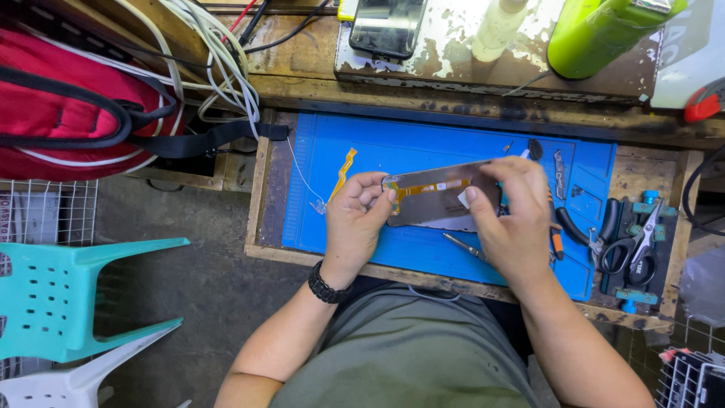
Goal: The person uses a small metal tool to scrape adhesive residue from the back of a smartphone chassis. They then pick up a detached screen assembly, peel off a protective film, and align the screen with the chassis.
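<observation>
**Both hands gripping a phone panel over the blue mat**

Olive shirt (408, 355) and two bare forearms are filling the bottom of the view, a dark bracelet (326, 285) sitting on the left wrist. Beyond them a blue mat (393, 140) is lying on a worn wooden bench (453, 106), with a yellow flex strip (343, 170) on it and tweezers (462, 245) poking out from under the panel. Pliers (585, 230) and scissors (638, 242) are resting in a dark tray at the right. A red bag (60, 98) and white cables (219, 53) are crowding the left end, above a teal chair (60, 295) standing on the concrete floor.

A green bottle (604, 30) and a dark phone (387, 26) are being cut off by the top edge. Small parts near the mat's top right are too tiny to identify.

Left hand (355, 219) is curling closed on the panel (438, 200) at its left end; right hand (517, 215) is pinching its right end, thumb pressing the face. It is being held just above the mat, between them.
</observation>
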